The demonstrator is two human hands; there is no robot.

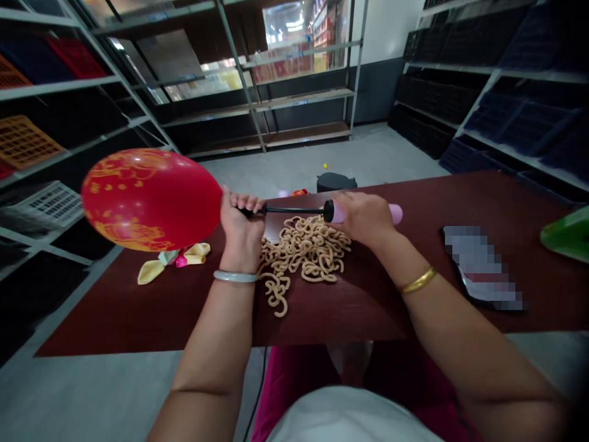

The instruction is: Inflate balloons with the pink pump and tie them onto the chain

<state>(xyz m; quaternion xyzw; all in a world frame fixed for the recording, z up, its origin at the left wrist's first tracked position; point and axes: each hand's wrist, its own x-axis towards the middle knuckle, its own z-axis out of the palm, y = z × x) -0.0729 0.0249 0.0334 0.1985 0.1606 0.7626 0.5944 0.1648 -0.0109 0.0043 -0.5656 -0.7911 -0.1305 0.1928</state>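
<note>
A red balloon [150, 199] with yellow print is blown up and sticks out to the left over the dark red table [184, 307]. My left hand [240, 224] is closed around the balloon's neck where it meets the black nozzle of a hand pump [294, 210]. My right hand [363, 218] grips the pump's pink barrel, whose end shows past my fingers. Under both hands lies a heap of tan curly strips [301, 252].
Several flat unblown balloons [172, 261], yellow and pink, lie under the red one. A phone [483, 267] lies at the right, a green object [568, 236] at the far right edge. A black thing [335, 182] sits behind the table. Metal shelving lines both sides.
</note>
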